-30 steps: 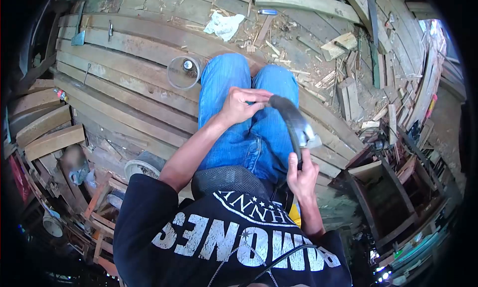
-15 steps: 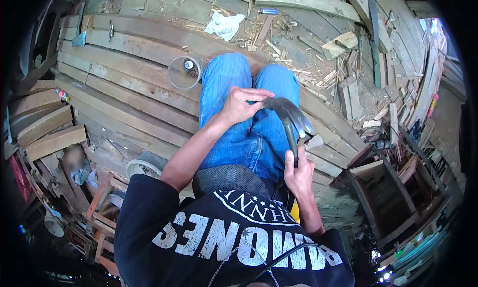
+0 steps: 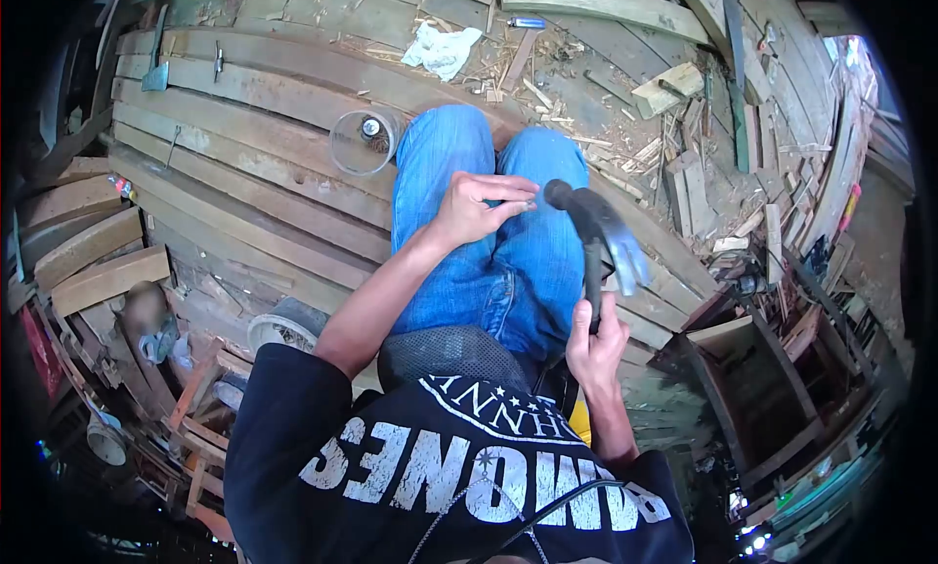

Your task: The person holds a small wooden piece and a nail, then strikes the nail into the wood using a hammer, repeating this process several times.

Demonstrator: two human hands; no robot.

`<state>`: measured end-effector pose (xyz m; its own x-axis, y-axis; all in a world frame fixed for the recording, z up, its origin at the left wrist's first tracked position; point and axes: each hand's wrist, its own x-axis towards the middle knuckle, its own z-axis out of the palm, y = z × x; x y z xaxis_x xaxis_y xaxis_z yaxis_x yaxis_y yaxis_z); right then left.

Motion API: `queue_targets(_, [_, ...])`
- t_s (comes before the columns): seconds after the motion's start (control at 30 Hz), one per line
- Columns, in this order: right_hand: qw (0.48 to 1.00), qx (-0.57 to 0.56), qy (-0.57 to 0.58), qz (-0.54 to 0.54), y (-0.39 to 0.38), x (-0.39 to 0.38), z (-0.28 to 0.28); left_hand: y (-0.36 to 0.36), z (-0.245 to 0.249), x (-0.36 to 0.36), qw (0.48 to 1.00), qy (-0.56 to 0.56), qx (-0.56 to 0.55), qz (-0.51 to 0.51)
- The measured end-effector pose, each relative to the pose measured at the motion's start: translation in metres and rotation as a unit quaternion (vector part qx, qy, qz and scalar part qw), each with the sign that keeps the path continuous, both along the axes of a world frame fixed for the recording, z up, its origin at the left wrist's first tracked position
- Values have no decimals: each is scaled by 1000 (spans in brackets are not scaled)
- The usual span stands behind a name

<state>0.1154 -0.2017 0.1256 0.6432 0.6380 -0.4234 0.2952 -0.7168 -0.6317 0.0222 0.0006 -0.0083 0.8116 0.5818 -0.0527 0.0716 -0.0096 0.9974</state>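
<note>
My right hand [image 3: 598, 341] is wrapped round the handle of a claw hammer [image 3: 598, 222]. The hammer's head is beside my right knee, its striking face just right of my left fingertips and apart from them; its claw is smeared by motion. Over my left thigh, my left hand [image 3: 479, 204] has thumb and fingers drawn together in a pinch. Whatever sits between those fingertips is too small to make out. Blue jeans [image 3: 445, 153] cover the knees below both hands. A clear round tub [image 3: 342, 153] with small dark contents stands left of my left knee.
Long planks [image 3: 244, 124] lie side by side on the left. Wood scraps and splinters [image 3: 640, 153] litter the floor at right, near a white cloth [image 3: 442, 50] and a blue-handled tool [image 3: 527, 22]. A dark wooden frame [image 3: 757, 398] stands at lower right, a bucket [image 3: 283, 325] at lower left.
The hammer's head has swung right, away from my left fingertips, and my right hand has shifted slightly right with it. My left hand has stayed in place.
</note>
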Motion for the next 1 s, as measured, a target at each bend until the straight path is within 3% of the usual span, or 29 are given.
queue_targets(0.2, [998,-67,-3,21,2,6,3,-1,-3,0,1000,-5,-7,7])
queue_targets(0.4, [1000,4,11,-20,1,2,-4,2,-1,-1,1000,-7,3,-2])
queue_targets(0.43, [996,-76,34,24,5,4,2,2,-4,0,1000,-9,7,0])
queue_targets(0.6, [999,-23,20,43,1,8,1,2,1,0,1000,-4,-2,-7])
queue_targets(0.73, [985,41,157,-61,-9,9,-15,3,-3,-1,996,-27,80,-14])
queue_targets(0.83, [940,32,279,-192,-8,7,-16,0,0,-2,997,5,82,11])
queue_targets(0.93, [931,80,262,-242,-10,1,-13,0,-3,-2,997,41,62,5])
queue_targets(1.0, [938,114,266,-191,-20,10,-10,0,-2,-5,997,61,53,-14])
